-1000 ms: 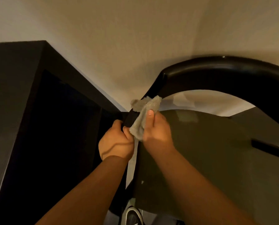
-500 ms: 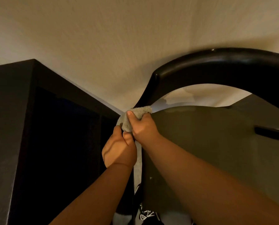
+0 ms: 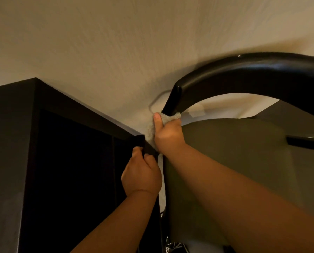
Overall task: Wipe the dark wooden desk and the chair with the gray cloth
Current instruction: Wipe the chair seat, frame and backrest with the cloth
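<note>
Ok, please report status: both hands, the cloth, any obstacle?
Left hand grips the chair post low down. Right hand holds gray cloth round the post, higher up. Dark wooden desk close beside, not in the way.

A room in a home, seemingly: dark wooden desk (image 3: 10,143), chair (image 3: 243,73), beige carpet (image 3: 116,52).

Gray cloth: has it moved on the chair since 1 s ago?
Yes. The gray cloth, in the right hand, has gone up the chair post toward the curved top rail; bare post now shows above the left hand gripping lower down.
</note>
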{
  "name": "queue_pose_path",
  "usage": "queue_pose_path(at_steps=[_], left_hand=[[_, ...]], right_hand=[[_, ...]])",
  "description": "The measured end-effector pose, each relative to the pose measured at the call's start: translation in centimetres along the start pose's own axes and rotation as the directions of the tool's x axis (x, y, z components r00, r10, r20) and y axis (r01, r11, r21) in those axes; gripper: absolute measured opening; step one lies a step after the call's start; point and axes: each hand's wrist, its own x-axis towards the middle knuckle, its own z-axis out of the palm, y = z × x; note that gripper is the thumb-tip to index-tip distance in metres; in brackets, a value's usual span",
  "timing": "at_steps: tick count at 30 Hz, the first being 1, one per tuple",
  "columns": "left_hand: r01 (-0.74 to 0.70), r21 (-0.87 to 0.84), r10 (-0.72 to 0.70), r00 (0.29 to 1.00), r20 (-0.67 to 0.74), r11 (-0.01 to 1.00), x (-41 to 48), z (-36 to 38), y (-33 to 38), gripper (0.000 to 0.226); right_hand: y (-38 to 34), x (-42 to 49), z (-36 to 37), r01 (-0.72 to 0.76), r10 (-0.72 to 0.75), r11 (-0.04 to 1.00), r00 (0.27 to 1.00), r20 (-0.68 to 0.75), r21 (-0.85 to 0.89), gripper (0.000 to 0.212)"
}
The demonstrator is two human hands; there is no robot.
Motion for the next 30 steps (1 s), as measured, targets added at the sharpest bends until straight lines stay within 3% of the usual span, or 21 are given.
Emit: queue_pose_path(at_steps=[7,12,18,24,26,30], left_hand=[[0.010,0.009,-0.010,1.000,0.013,1.000,0.1,-0.1,0.2,0.033],[0.005,0.018,-0.005,1.000,0.000,1.000,0.0,0.1,-0.5,0.014],[0.015,0.007,-0.015,1.000,0.001,1.000,-0.1,0.1,-0.3,0.017],[0.015,-0.012,-0.015,1.000,0.006,1.000,0.0,0.2,-0.1,0.007],[0.013,-0.013,-0.013,1.000,0.016,1.000,-0.1,0.2,-0.2,0.007],[-0.003,-0.019,0.003,1.000,0.016,1.000,0.0,0.3,-0.3,0.014]], right_hand=[[-1.2,0.4,1.0,0.115,-0.063,0.966,0.973,-0.222,0.230,0.094],[-1.1,1.8,0.7,0.254,-0.222,0.966,0.919,-0.325,0.058,0.102],[-1.6,1.5,0.3,0.151,-0.110,0.967,0.974,-0.197,0.206,0.108],[-5.1,1.9,-1.1,0.291,-0.246,0.955,0.886,-0.393,0.059,0.110],[-3.9,2.0,-0.6,0.277,-0.234,0.958,0.902,-0.363,0.072,0.118],[-2.7,1.6,-0.4,0.048,0.002,0.947,0.988,-0.156,0.316,0.130]])
